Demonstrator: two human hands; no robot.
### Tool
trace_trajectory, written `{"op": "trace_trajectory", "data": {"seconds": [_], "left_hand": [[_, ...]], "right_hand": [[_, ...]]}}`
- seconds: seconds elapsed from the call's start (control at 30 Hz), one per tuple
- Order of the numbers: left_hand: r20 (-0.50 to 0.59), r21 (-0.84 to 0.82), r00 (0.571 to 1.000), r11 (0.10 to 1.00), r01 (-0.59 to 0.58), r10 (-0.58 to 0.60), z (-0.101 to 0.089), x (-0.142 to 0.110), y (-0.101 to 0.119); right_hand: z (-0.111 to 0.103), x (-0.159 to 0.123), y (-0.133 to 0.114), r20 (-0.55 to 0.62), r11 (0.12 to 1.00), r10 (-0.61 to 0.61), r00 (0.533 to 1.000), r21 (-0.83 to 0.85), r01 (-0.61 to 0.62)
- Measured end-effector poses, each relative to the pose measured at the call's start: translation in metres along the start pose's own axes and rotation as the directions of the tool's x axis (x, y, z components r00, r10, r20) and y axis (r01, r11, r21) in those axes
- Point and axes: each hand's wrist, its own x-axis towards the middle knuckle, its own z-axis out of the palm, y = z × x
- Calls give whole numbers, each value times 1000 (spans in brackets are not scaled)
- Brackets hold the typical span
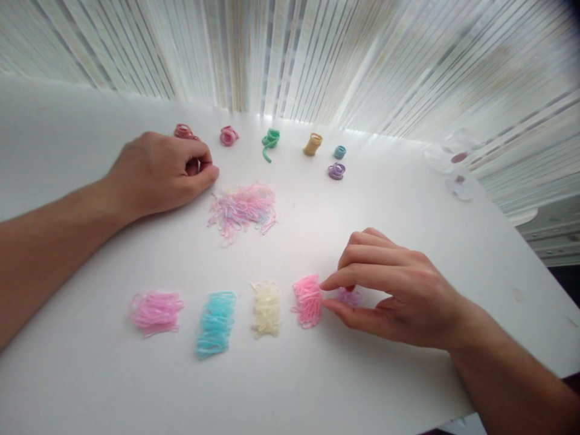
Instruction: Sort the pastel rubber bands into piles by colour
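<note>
My right hand (394, 290) has thumb and index finger slightly apart at the right edge of a bundle of hot-pink elastic bands (308, 302). Behind its fingers, purple bands (348, 296) are partly hidden. To the left lie bundles of cream bands (266, 309), turquoise bands (215, 323) and orchid-pink bands (157, 312). My left hand (165, 172) rests on the table, fingers curled and thumb against the index finger, with nothing visible in the pinch. Beside it is a loose mixed heap of pastel bands (243, 208).
Along the back of the white table (290, 386) stand coiled strips: red (183, 131), pink (229, 136), green (270, 140), mustard (312, 144), blue (339, 151) and purple (336, 171). Clear round pieces (460, 187) lie at the right edge. A string curtain (254, 54) hangs behind.
</note>
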Motion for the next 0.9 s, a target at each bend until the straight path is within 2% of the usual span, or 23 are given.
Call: {"op": "trace_trajectory", "data": {"seconds": [0.57,0.67,0.9], "left_hand": [[-38,-15,999,999,-39,38,2,0,-1],[-29,-32,999,999,-36,35,2,1,0],[-53,-40,997,997,-59,57,3,0,0]], "right_hand": [[0,-2,-6,1,1000,-17,1000,19,17],[-2,-3,-8,-16,998,-47,999,50,47],[-2,-3,-11,-48,991,-33,998,129,39]]}}
